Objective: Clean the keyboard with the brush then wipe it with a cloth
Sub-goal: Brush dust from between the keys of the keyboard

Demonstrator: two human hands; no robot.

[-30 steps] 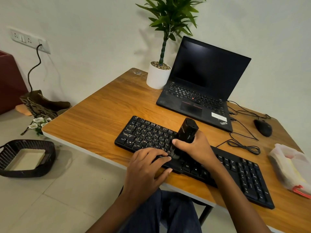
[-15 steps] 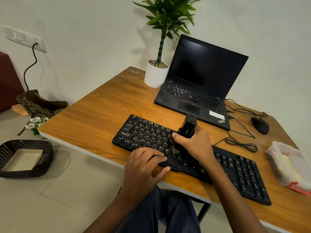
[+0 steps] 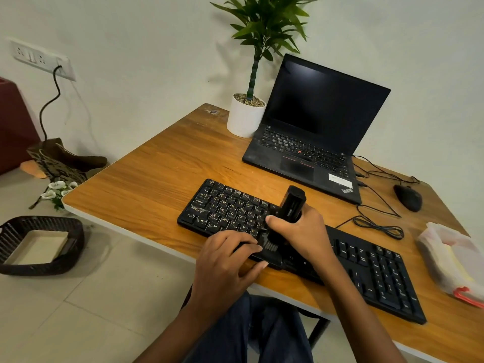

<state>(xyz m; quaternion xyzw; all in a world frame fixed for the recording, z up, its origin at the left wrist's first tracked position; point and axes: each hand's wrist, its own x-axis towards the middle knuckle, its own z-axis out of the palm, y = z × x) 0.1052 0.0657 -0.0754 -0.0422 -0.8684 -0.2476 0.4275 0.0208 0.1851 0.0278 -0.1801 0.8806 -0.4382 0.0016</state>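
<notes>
Right hand (image 3: 303, 233) grip closed round brush (image 3: 289, 209) | left hand (image 3: 227, 260) flat on keyboard (image 3: 227, 210) | laptop (image 3: 314, 132) reads ThinkPad

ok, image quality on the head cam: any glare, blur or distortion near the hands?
Head view: wide-angle bending is clear, the table edge bowing and the plant leaning. Light is soft and even, with a faint plant shadow on the wall. Mild sheen on the laptop screen. Right hand, brush, left hand and keyboard legends look reasonably sharp.
</notes>
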